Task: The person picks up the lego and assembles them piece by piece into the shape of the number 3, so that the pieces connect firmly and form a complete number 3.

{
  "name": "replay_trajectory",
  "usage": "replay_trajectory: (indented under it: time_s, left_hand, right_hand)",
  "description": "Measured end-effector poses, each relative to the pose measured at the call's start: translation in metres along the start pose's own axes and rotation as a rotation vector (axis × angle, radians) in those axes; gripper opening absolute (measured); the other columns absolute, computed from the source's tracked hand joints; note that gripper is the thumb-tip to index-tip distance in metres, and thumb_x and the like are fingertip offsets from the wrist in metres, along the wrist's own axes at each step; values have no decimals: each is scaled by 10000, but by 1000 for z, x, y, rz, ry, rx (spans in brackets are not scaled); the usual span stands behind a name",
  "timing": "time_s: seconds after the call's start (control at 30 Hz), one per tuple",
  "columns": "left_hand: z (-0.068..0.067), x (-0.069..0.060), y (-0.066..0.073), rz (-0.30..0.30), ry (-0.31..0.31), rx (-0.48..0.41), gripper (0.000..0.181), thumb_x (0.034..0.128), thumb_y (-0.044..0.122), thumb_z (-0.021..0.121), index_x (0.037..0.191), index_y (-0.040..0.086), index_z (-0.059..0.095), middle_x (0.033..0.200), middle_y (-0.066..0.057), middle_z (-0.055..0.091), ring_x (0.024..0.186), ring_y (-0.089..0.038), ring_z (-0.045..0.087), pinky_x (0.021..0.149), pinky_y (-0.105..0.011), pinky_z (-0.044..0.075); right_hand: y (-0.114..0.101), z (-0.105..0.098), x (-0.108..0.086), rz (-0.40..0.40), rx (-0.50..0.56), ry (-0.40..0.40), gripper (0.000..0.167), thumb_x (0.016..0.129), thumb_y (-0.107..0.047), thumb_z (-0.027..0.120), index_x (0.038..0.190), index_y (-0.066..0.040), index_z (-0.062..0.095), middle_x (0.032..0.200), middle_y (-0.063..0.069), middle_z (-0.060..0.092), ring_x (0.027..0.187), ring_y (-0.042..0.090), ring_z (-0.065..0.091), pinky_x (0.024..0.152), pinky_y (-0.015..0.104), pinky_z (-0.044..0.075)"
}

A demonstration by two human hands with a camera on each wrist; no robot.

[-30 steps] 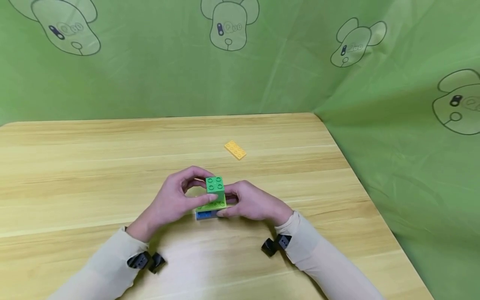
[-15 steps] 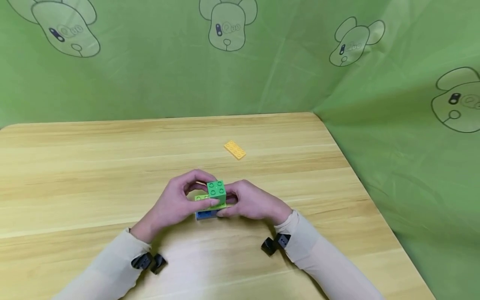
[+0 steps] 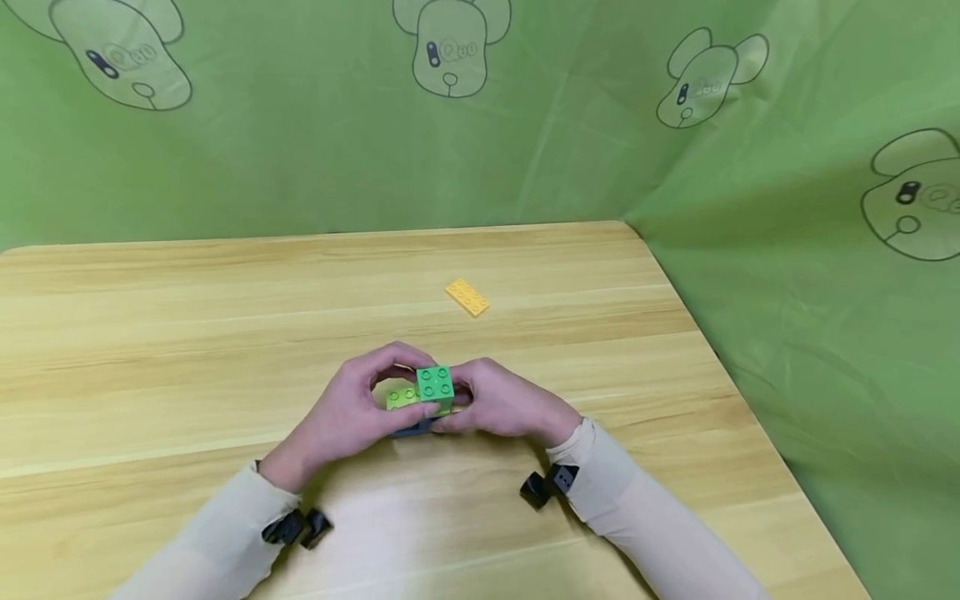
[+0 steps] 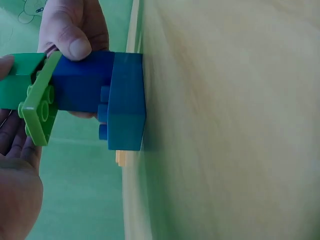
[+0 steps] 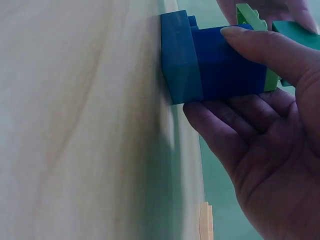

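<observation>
My left hand (image 3: 348, 408) pinches a green two-by-two toy building brick (image 3: 435, 383) between thumb and fingers, on top of a lime green plate (image 3: 402, 395). In the left wrist view a narrow gap with studs shows between the green brick and the plate. Under the plate is a dark blue brick (image 4: 82, 82), which my right hand (image 3: 506, 402) grips with its thumb on one side and fingers on the other. The lowest piece, a lighter blue brick (image 5: 181, 60), stands on the table and sticks out past the dark blue one.
A yellow-orange flat plate with studs (image 3: 467, 297) lies on the wooden table (image 3: 187, 350) beyond the hands. Green cloth (image 3: 315, 150) with printed bear-like heads hangs behind the table and along its right side.
The green brick has come down a little toward the lime plate and slightly right, with my left hand. My right hand keeps its grip on the stack. The head view has shifted slightly.
</observation>
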State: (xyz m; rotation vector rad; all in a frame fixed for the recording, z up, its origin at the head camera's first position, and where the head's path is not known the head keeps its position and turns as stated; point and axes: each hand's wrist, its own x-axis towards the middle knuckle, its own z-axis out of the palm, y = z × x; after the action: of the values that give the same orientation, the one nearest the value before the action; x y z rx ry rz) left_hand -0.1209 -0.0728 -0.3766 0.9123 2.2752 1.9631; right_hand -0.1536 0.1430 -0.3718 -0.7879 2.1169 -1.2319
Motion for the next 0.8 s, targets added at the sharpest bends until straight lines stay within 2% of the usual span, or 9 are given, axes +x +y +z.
replay_trajectory:
  time_s: [0.13, 0.33, 0.8]
  left_hand:
    - [-1, 0, -1, -21, -9, -9, 342, 801, 75, 825, 1100, 117, 664, 1069, 37, 668, 966, -198, 642, 926, -405, 498]
    - [-1, 2, 0, -24, -31, 12, 335, 806, 96, 825, 1099, 119, 665, 1053, 45, 672, 963, -183, 647, 931, -398, 496]
    - [-5, 4, 2, -52, -68, 58, 316, 794, 108, 836, 1064, 134, 673, 1013, 58, 670, 952, -152, 650, 935, -379, 496]
  right_hand:
    - [1, 0, 1, 3, 13, -4, 274, 821, -66, 803, 1078, -55, 709, 985, -33, 717, 932, 120, 666, 847, 287, 538]
    - [0, 0, 0, 10, -32, 10, 241, 819, -93, 811, 1041, -83, 718, 940, -58, 716, 867, 111, 650, 818, 293, 543]
    - [1, 2, 0, 20, -43, -3, 269, 839, -119, 798, 1089, -85, 703, 973, -63, 708, 893, 96, 646, 834, 275, 536]
